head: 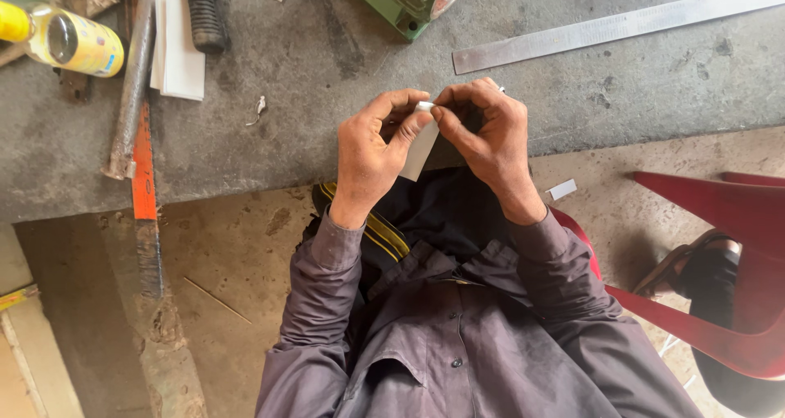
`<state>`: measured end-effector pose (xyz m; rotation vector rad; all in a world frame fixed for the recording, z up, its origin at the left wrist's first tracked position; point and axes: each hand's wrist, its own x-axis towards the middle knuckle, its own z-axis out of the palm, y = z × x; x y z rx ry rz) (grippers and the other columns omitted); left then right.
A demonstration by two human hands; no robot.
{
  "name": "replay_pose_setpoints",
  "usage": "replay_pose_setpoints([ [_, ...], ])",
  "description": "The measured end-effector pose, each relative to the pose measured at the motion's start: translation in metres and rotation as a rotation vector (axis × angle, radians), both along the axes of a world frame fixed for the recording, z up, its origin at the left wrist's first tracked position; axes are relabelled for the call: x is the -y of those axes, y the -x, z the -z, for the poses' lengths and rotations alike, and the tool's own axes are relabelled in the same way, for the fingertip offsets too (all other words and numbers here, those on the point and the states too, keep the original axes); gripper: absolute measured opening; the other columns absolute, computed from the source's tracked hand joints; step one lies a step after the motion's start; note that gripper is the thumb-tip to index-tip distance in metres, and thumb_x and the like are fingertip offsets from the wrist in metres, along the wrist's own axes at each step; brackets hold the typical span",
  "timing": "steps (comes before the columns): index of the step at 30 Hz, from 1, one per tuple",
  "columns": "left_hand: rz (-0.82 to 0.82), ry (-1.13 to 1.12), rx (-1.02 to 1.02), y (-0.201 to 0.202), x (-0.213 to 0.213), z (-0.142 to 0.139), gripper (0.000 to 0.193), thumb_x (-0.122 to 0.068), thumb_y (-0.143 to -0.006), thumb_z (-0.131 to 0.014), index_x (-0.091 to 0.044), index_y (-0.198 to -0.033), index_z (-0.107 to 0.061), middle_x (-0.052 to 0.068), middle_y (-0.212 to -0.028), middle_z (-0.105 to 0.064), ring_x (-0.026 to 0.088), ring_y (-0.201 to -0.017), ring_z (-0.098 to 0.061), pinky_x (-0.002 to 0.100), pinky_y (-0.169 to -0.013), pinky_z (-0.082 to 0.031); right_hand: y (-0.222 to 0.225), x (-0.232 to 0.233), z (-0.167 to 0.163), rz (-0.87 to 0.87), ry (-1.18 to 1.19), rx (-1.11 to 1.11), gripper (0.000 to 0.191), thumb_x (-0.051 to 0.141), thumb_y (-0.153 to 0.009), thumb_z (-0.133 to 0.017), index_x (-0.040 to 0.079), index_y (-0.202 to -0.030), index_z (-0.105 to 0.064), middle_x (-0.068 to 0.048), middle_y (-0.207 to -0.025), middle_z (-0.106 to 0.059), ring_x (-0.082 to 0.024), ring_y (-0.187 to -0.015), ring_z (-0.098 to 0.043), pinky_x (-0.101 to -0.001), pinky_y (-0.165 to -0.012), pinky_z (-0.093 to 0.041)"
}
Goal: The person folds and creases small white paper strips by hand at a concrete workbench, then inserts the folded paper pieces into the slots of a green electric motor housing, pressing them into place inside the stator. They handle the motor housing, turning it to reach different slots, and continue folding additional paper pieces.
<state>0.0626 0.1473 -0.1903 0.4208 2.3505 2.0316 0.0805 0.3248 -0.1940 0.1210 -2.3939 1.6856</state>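
Both hands meet above the near edge of a grey workbench (327, 58). My left hand (372, 152) pinches a small folded white paper strip (419, 150) between thumb and forefinger. My right hand (486, 140) grips the same strip at its top end, fingers curled over it. The lower end of the paper hangs down between the two hands. My grey-sleeved arms and dark trousers fill the frame below.
A long steel ruler (613, 26) lies at the back right. On the left sit a yellow bottle (69, 40), a stack of white paper (176, 46), a metal rod (131, 83), an orange-handled tool (144, 169) and a green metal part (401, 0). Red plastic chair (719, 214) to the right.
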Motion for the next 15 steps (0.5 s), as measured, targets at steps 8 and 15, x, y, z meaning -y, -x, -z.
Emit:
replay_pose_setpoints([
  [8, -0.038, 0.077, -0.004, 0.0011, -0.001, 0.0015, 0.018, -0.021, -0.098, -0.076, -0.005, -0.107, -0.074, 0.004, -0.094, -0.079, 0.011, -0.084, -0.077, 0.025, -0.074, -0.061, -0.0015, -0.0008, -0.0019, -0.004, -0.09, -0.073, 0.012, 0.002, -0.09, -0.081, 0.0, -0.098, -0.072, -0.005, -0.085, -0.067, -0.014, -0.079, -0.059, -0.0279, -0.069, -0.048],
  [15, -0.002, 0.085, -0.023, 0.0014, 0.0002, 0.0018, 0.014, -0.018, -0.101, -0.072, -0.004, -0.104, -0.071, 0.004, -0.093, -0.075, 0.01, -0.078, -0.072, 0.024, -0.067, -0.058, -0.0011, 0.0008, -0.0003, -0.031, -0.092, -0.076, 0.012, 0.0, -0.09, -0.079, 0.0, -0.099, -0.072, -0.005, -0.086, -0.068, -0.013, -0.077, -0.059, -0.0281, -0.069, -0.048],
])
